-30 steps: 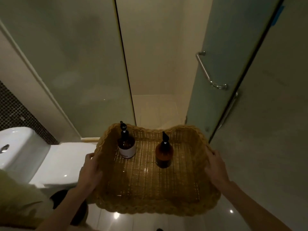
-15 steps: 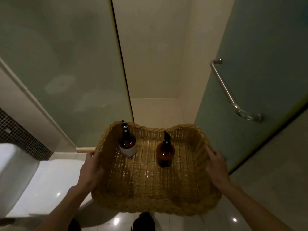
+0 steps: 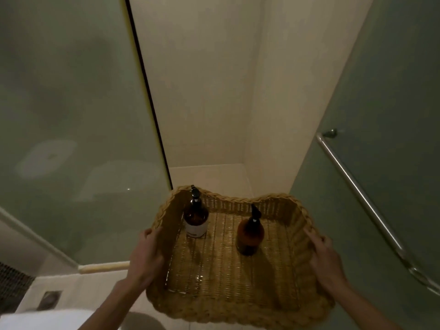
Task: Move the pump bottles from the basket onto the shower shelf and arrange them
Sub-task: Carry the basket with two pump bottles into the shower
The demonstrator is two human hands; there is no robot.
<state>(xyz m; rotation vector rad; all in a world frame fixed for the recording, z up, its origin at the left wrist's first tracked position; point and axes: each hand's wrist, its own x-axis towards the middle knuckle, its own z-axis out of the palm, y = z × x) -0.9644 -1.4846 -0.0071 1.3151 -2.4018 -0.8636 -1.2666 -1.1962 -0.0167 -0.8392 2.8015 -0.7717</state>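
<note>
I carry a woven wicker basket (image 3: 238,308) in front of me, held level. My left hand (image 3: 146,256) grips its left wall and my right hand (image 3: 325,260) grips its right wall. Two amber pump bottles stand upright inside. The one with a white label (image 3: 196,219) is at the far left corner. The plain amber one (image 3: 250,234) stands right of the middle. Both have black pump heads. No shower shelf is in view.
A frosted glass panel (image 3: 71,115) fills the left, its dark edge running beside the shower opening. The open glass door (image 3: 392,115) with a metal bar handle (image 3: 357,198) is on the right. Beige tiled walls and the shower floor (image 3: 209,175) lie ahead. A white toilet edge (image 3: 42,317) is at bottom left.
The view has advanced toward the shower opening and swung right. The toilet has slid almost out of sight at bottom left. Both hands keep their hold on the basket; the bottles have not shifted.
</note>
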